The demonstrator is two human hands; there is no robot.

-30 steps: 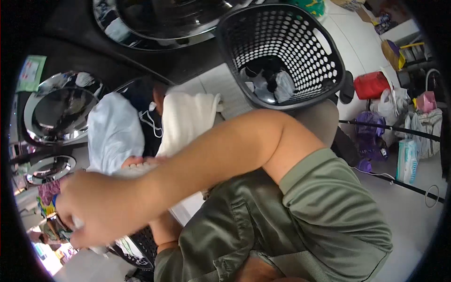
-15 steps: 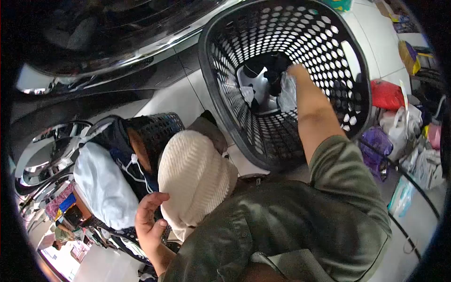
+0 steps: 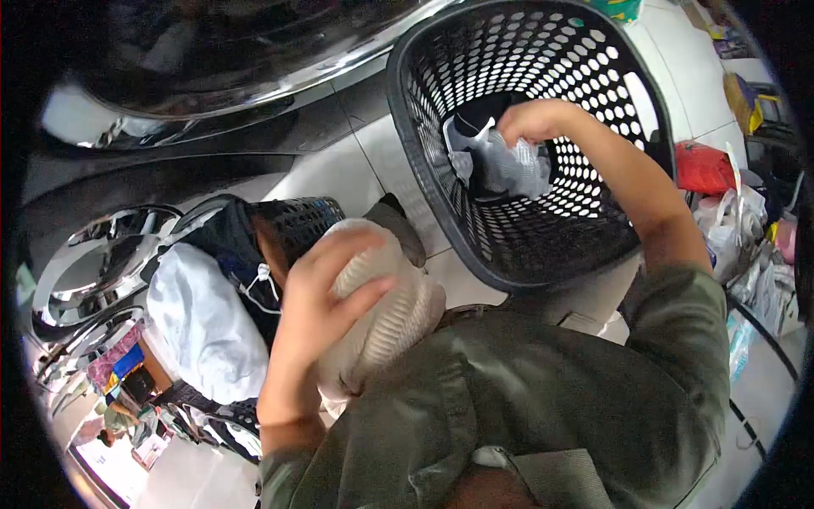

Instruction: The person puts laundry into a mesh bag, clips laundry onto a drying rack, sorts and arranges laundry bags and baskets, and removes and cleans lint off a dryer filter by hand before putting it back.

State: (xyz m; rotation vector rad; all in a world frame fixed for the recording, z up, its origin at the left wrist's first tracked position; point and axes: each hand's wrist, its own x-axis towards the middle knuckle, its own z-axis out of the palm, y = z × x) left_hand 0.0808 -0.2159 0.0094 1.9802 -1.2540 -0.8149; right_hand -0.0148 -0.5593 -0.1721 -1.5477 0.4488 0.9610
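Inside the tall black perforated basket (image 3: 526,271), my right hand (image 3: 536,123) is closed on a light grey cloth (image 3: 517,168). Dark and white garments lie around that cloth at the basket's bottom. My left hand (image 3: 335,293) rests over a cream ribbed cloth (image 3: 394,314) on my lap, its fingers spread. To the left of that hand, a pale blue-white bundle (image 3: 203,322) and dark clothing with a white drawstring (image 3: 264,273) sit on another black basket (image 3: 309,220).
A large dark machine with a round glossy door (image 3: 212,51) spans the top left. A smaller round door (image 3: 102,263) is below it. A red bag (image 3: 704,168) and plastic bags (image 3: 721,222) lie at the right, near black rails. A person (image 3: 119,416) appears far off at lower left.
My right hand went from the far left into the basket and now lifts the grey cloth slightly. My left hand has moved up and right onto the cream cloth.
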